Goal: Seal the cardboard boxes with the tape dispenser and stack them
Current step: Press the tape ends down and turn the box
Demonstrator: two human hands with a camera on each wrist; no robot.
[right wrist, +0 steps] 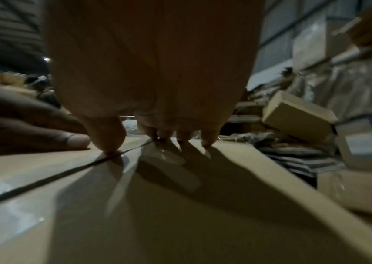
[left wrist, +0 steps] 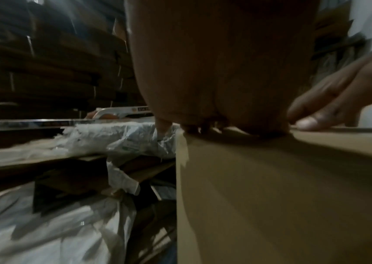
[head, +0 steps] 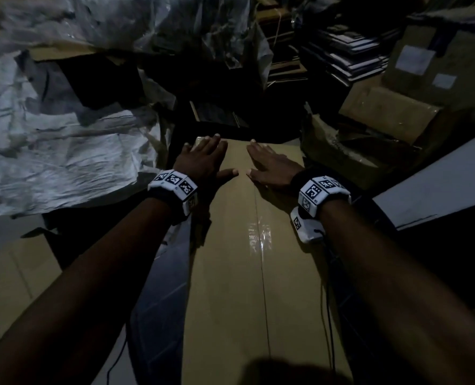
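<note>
A long brown cardboard box [head: 230,273] lies lengthwise in front of me, its two top flaps meeting at a centre seam [head: 261,259]. A glossy strip of clear tape [head: 260,234] shines over the seam. My left hand [head: 203,159] lies flat on the far left part of the lid, fingers straight and reaching the far edge. My right hand [head: 266,165] lies flat on the far right part, thumb at the seam. The right wrist view shows the fingertips [right wrist: 206,142] pressing the lid [right wrist: 180,205]; the left wrist view shows the box's side [left wrist: 270,196]. No tape dispenser is in view.
Crumpled white plastic sheeting [head: 64,140] covers the left side. More cardboard boxes [head: 425,87] and dark stacked flat items [head: 350,54] crowd the right and back. A pale board [head: 439,179] slants at the right. A thin cable [head: 329,315] runs along the box's right edge.
</note>
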